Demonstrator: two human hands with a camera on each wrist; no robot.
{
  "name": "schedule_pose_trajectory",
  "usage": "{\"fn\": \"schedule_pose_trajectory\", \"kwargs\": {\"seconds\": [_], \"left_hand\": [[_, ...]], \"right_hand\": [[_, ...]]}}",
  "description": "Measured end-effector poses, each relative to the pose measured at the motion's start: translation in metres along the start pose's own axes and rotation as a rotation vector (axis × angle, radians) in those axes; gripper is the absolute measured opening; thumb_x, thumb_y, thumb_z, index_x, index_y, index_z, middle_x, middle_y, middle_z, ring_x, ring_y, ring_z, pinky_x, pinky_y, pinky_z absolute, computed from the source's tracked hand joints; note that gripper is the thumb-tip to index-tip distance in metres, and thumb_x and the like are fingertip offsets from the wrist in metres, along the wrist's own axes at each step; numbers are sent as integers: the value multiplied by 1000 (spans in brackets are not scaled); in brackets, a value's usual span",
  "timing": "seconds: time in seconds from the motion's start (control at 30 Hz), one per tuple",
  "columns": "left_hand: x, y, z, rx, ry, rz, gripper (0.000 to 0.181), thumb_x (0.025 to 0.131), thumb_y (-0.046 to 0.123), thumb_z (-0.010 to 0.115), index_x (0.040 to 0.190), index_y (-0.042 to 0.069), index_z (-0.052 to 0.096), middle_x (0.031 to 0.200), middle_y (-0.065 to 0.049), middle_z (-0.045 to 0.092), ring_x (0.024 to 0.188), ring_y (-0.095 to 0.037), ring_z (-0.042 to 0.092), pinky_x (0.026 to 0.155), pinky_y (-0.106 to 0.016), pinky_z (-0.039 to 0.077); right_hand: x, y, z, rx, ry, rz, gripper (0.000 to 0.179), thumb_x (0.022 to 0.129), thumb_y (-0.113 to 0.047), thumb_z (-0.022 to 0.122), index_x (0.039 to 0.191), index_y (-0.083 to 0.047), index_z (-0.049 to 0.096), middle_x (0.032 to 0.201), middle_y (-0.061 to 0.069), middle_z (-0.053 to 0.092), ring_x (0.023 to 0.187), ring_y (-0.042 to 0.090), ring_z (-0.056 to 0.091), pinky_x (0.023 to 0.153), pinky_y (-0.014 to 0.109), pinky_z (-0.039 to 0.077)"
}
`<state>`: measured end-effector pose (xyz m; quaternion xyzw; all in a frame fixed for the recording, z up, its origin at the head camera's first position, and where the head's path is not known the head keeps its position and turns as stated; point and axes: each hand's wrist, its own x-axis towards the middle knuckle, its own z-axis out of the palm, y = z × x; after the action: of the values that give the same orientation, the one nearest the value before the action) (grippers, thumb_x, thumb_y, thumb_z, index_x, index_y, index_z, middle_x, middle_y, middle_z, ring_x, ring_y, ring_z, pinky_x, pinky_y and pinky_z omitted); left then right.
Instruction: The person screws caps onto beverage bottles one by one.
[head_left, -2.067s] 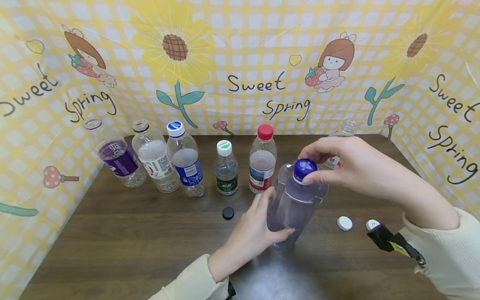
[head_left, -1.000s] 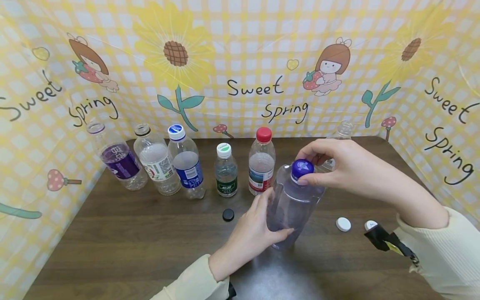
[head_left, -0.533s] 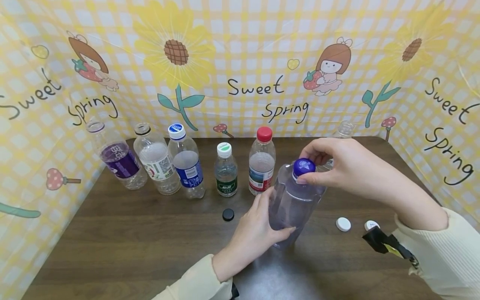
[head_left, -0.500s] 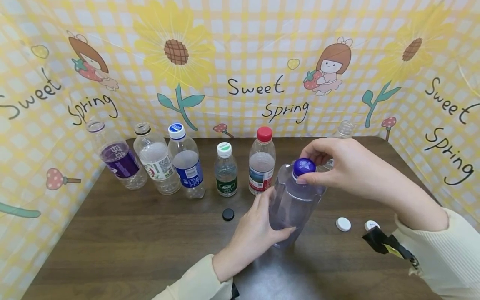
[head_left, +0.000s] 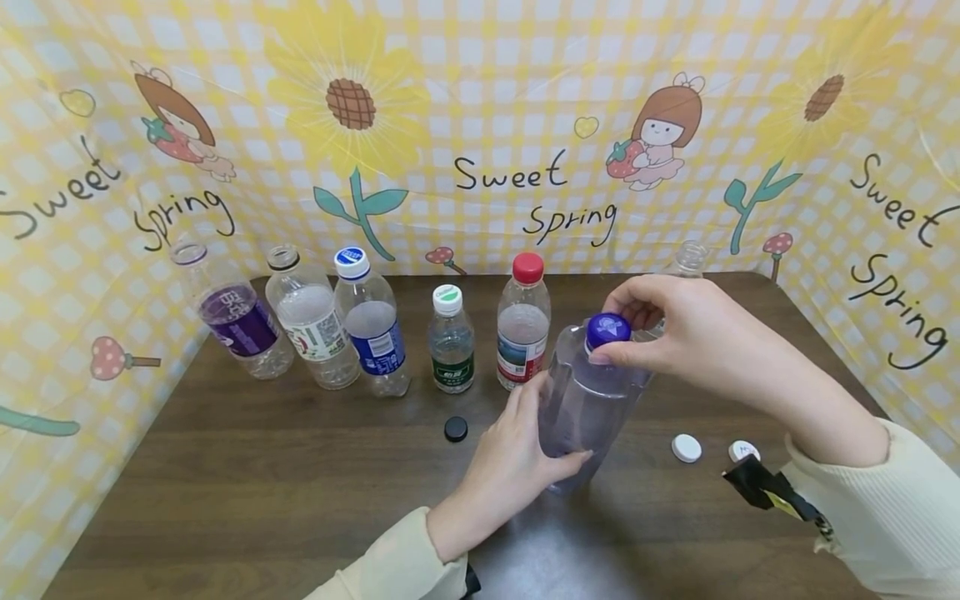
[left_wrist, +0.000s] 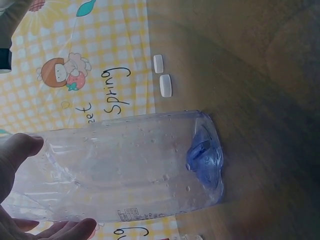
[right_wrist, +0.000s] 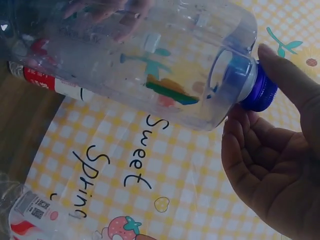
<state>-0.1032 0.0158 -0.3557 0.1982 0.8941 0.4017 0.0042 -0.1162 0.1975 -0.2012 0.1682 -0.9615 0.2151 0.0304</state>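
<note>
- Near: left hand (head_left: 495, 454) wrapped round the body of the large, clear, faintly violet plastic bottle (head_left: 581, 412), fingers on one side, thumb on the other. Bottle stands in front of the person on the dark wood-grain counter (head_left: 262, 500); whether its base touches is unclear.
- At bottle's top: right hand (head_left: 678, 329) pinching the ribbed purple-blue plastic cap (head_left: 607, 331) between thumb and fingers. Cap sits on the neck.
- Step in hand (judged): turning the cap while the left hand steadies the body. Loosening or tightening: cannot tell.
- Next move (judged): keep body firm without squeezing the thin wall, re-grip, turn again; if loosening, lift cap straight off.
- Either side of bottle: black round cap (head_left: 456, 429) to its left; two white round caps (head_left: 687, 448) to its right.
- Behind bottle, leftward: red-capped bottle (head_left: 523, 350), small green-labelled bottle (head_left: 452, 350), blue-labelled bottle (head_left: 375, 337), then uncapped white-labelled bottle (head_left: 315, 321) and uncapped purple-labelled bottle (head_left: 240, 321).
- Behind bottle, rightward: uncapped clear bottle (head_left: 686, 260), mostly hidden by right hand.
- Farthest: yellow-and-white checked sheet (head_left: 495, 83).
</note>
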Motion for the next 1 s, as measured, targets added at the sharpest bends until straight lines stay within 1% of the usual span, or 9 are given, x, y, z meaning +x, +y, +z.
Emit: {"fn": "schedule_pose_trajectory", "kwargs": {"seconds": [0.17,0.33,0.47,0.6,0.7,0.8,0.93,1.0], "left_hand": [[0,0,0,-8,-9,-2,87,75,38,80,142,8,32,131,-9,51,113,-23,59,93,-41,54],[1,1,1,-8,-4,-2,87,75,38,80,141,8,33,130,-9,51,112,-23,59,93,-41,54],[2,1,2,-14,3,2,87,75,37,80,142,9,32,131,-9,51,113,-23,59,93,-42,53],[4,1,4,-14,10,1,86,75,37,80,142,9,32,132,-9,51,114,-24,59,94,-43,53],[5,3,5,-15,4,-12,87,76,37,80,142,9,32,134,-11,50,116,-26,59,95,-44,53],[8,6,5,-24,3,-26,87,77,36,79,144,10,30,136,-12,49,119,-26,58,97,-45,52],[13,9,6,-27,27,-15,87,77,36,79,144,10,30,136,-11,49,118,-25,58,96,-45,52],[17,10,7,-23,39,-1,87,77,37,78,144,9,30,136,-11,49,118,-26,58,96,-44,52]], "right_hand": [[-1,3,0,24,1,1,40,72,-43,80,97,-16,67,84,-3,66,79,12,58,66,23,48],[-1,4,-1,31,-12,8,42,71,-45,81,98,-16,67,86,-3,66,80,12,58,67,24,48],[-2,6,-1,39,-32,12,45,73,-46,79,103,-15,67,88,-3,66,81,12,58,69,26,49],[-6,8,-3,38,-12,15,45,76,-50,76,107,-18,67,93,-4,68,85,13,59,73,29,49],[-10,12,-7,27,26,33,41,79,-50,73,108,-21,67,94,-3,68,86,14,61,75,29,49],[-17,21,-12,42,63,63,38,82,-46,71,111,-21,66,97,-2,69,85,11,62,75,22,49],[-28,40,-15,80,113,112,36,86,-39,69,115,-19,65,100,0,68,82,-3,61,73,9,43],[-34,49,-16,88,132,135,32,87,-36,68,115,-19,65,99,1,68,80,-9,59,70,7,42]]}}
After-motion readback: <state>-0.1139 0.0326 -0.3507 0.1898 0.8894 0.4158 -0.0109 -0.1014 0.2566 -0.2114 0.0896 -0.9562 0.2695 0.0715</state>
